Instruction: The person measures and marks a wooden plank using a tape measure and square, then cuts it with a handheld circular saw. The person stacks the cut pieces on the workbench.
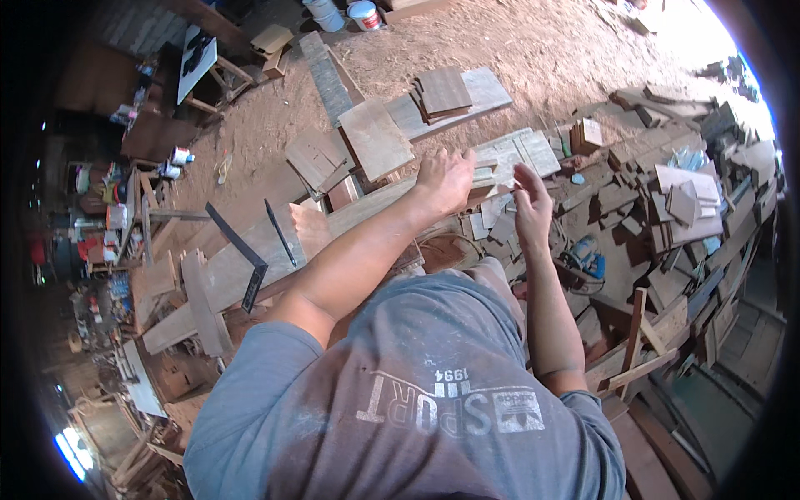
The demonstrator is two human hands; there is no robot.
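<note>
My left hand [447, 179] is closed on the near end of short wooden strips [484, 177], its fingertips partly hidden. To the right, my right hand [532, 207] is raised beside the strips' other end, thumb and fingers apart and loosely bent, with nothing visible in it. Both hands are over a long plank bench [367, 208], where more pale strips [527, 152] lie at the right end. Left of my left forearm, a dark carpenter's square [242, 254] and a slim black pencil-like tool [279, 232] rest on the boards.
Flat wooden panels [375, 137] and a small stack of boards [443, 92] lie beyond my hands. Offcuts [612, 198] are heaped at the right, with a blue power tool [586, 257] among them. Sawdust covers the floor [500, 46]; buckets [364, 15] stand at the far side.
</note>
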